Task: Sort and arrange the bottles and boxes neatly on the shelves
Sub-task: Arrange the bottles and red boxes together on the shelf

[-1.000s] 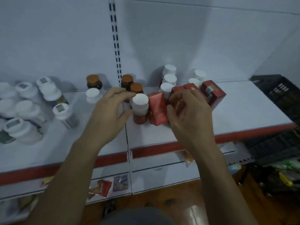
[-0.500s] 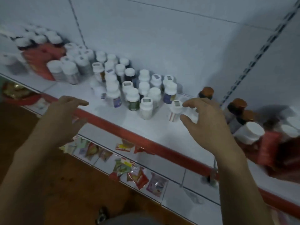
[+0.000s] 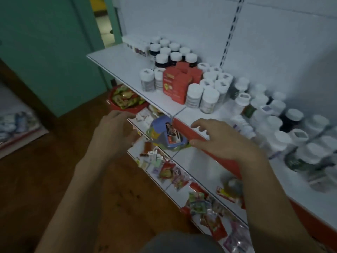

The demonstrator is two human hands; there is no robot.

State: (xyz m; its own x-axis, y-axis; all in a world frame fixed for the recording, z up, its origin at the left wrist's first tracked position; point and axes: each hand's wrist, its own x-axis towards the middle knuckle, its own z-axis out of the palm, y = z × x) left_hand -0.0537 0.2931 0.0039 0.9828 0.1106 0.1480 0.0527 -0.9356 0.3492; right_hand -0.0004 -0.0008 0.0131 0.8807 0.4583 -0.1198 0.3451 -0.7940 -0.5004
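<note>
- Head view: the gaze is swung leftward since a moment ago, so the red boxes (image 3: 177, 84) and white-capped bottles (image 3: 202, 96) on the shelf (image 3: 127, 70) are now shown.
- The left hand (image 3: 113, 132) and right hand (image 3: 222, 141) are held off the shelf, each grip released and empty; a fresh cluster is judged next for sorting.

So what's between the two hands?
In the head view, between the left hand and right hand sits a bluish basket of small packs on the lower shelf, under the red shelf edge.

Empty hands (image 3: 116, 136) (image 3: 224, 141) before crowded bottles (image 3: 209, 92)
</note>
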